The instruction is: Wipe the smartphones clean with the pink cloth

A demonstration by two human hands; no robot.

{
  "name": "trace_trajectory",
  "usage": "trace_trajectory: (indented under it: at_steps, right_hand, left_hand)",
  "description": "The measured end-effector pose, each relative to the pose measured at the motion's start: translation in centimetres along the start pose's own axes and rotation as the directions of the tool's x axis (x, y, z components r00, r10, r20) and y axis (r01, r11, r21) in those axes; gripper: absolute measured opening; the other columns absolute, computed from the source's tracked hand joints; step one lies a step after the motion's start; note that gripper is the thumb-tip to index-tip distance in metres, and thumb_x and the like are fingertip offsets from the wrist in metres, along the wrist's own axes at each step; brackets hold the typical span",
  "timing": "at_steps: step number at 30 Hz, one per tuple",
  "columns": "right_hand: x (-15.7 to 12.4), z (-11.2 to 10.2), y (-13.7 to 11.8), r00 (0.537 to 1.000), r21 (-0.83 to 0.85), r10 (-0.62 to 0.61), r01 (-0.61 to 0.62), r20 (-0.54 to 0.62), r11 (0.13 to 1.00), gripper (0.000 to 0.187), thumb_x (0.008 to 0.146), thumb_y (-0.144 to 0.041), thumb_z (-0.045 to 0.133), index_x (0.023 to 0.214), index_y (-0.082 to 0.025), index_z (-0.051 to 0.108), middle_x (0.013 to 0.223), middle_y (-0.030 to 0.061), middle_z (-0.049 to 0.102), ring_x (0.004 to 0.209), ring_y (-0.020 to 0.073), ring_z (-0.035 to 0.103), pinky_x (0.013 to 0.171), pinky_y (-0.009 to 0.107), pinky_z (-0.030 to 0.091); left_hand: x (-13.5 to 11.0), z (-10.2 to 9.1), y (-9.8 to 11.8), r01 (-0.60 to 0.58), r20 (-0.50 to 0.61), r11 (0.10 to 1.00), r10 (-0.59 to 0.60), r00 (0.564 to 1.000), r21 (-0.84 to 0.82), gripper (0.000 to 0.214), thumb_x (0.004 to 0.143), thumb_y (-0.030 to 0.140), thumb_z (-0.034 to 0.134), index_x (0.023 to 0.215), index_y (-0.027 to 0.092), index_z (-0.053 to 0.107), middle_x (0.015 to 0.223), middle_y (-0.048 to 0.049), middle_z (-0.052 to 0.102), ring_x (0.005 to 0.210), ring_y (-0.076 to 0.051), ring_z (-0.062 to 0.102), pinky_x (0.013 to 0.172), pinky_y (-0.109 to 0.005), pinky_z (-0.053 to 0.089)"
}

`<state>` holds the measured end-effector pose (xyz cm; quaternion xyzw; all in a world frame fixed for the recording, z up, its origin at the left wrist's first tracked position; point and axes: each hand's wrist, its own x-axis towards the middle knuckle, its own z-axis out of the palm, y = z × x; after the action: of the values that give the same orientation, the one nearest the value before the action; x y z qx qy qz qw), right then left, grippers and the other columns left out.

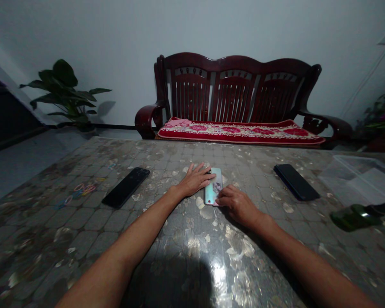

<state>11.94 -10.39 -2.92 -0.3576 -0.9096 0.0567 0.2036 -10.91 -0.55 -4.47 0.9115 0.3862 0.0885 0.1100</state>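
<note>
A pale mint-green phone [209,193] lies on the table in front of me, its back facing up, with a small dark picture on it. My left hand [195,179] rests over its upper left side, fingers spread and some fingertips on the phone. At the lower right edge, my right hand [239,205] has its fingers closed in a pinch against the phone. Whether a case or film is caught in those fingertips is hidden.
A black phone [126,187] lies to the left, beside several coloured bands [89,188]. Another dark phone [296,182] is on the right, near a clear plastic box [356,171] and a green bottle [354,217]. Beyond the patterned table [93,226] stands a wooden bench [192,62].
</note>
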Motion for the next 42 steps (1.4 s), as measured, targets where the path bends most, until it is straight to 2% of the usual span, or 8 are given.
trace_trajectory:
  at_steps: [6,12,16,20,23,30,39,42]
  right_hand:
    - [1.5,0.6,2.6,0.965,0.041,0.242,-0.239,-0.097,0.970,0.033,0.084,-0.002,0.054,0.095,-0.018,0.081,0.094,0.0097,0.073,0.089,0.0224,0.060,0.081,0.031,0.045]
    - [1.1,-0.3,1.1,0.947,0.044,0.320,-0.320,0.001,0.946,0.033,0.081,-0.002,0.053,0.088,-0.016,0.082,0.091,0.0119,0.075,0.091,0.0224,0.064,0.082,0.029,0.047]
    - [0.9,-1.3,1.1,0.830,0.111,0.558,-0.557,0.023,0.823,0.035,0.077,-0.001,0.055,0.093,-0.017,0.082,0.097,0.0110,0.078,0.094,0.0218,0.068,0.084,0.026,0.047]
    - [1.6,-1.1,2.5,0.683,0.257,0.730,-0.711,0.029,0.655,0.039,0.080,-0.008,0.058,0.111,-0.018,0.079,0.108,0.0100,0.078,0.099,0.0241,0.071,0.083,0.027,0.048]
    - [2.0,-0.4,3.0,0.666,0.362,0.746,-0.698,0.008,0.618,0.044,0.076,-0.005,0.057,0.113,-0.015,0.077,0.108,0.0106,0.078,0.095,0.0235,0.072,0.081,0.027,0.049]
    - [2.1,1.8,2.5,0.660,0.507,0.742,-0.602,-0.118,0.616,0.044,0.075,-0.006,0.053,0.110,-0.016,0.077,0.104,0.0090,0.078,0.093,0.0230,0.070,0.084,0.030,0.052]
    - [2.6,4.4,2.3,0.484,0.724,0.867,-0.554,-0.122,0.411,0.048,0.073,-0.008,0.052,0.116,-0.016,0.073,0.109,0.0110,0.076,0.098,0.0229,0.070,0.085,0.032,0.054]
    - [2.9,4.9,2.2,0.426,0.851,0.904,-0.465,-0.029,0.246,0.045,0.067,-0.008,0.053,0.105,-0.015,0.074,0.095,0.0082,0.077,0.086,0.0212,0.070,0.075,0.029,0.055]
  left_hand:
    - [0.1,-0.2,0.3,0.008,0.019,1.000,-0.008,1.000,-0.009,0.044,0.105,0.036,0.040,0.148,0.034,0.051,0.164,-0.0077,0.036,0.155,-0.033,0.018,0.120,-0.067,0.009]
    - [0.0,-0.4,0.5,0.027,0.041,1.000,-0.028,0.999,0.002,0.045,0.104,0.032,0.041,0.149,0.034,0.049,0.165,-0.0068,0.033,0.155,-0.032,0.019,0.121,-0.064,0.012]
    - [-0.1,-0.6,1.7,0.089,-0.004,0.993,-0.089,0.996,0.072,0.044,0.102,0.028,0.045,0.145,0.036,0.054,0.165,-0.0074,0.033,0.154,-0.034,0.020,0.121,-0.063,0.016]
    - [-0.3,-0.9,4.7,0.279,-0.065,0.949,-0.272,0.960,0.150,0.043,0.099,0.025,0.049,0.141,0.029,0.059,0.160,-0.0129,0.037,0.146,-0.037,0.033,0.116,-0.054,0.030]
    - [-0.5,-0.9,6.8,0.381,0.004,0.918,-0.383,0.924,0.109,0.046,0.100,0.037,0.047,0.144,0.023,0.053,0.149,-0.0178,0.048,0.135,-0.037,0.045,0.109,-0.051,0.038]
    - [-0.3,-1.1,8.9,0.408,0.133,0.913,-0.408,0.903,0.024,0.070,0.092,0.059,0.052,0.149,0.018,0.044,0.147,-0.0225,0.049,0.135,-0.045,0.044,0.108,-0.052,0.035]
    - [0.8,-2.6,11.4,0.462,0.241,0.876,-0.483,0.842,0.140,0.092,0.079,0.051,0.070,0.156,0.019,0.031,0.153,-0.0278,0.041,0.136,-0.050,0.044,0.103,-0.055,0.041]
    - [1.3,-2.7,11.7,0.475,0.265,0.865,-0.501,0.824,0.159,0.093,0.077,0.047,0.071,0.156,0.018,0.031,0.153,-0.0303,0.039,0.138,-0.051,0.042,0.102,-0.056,0.043]
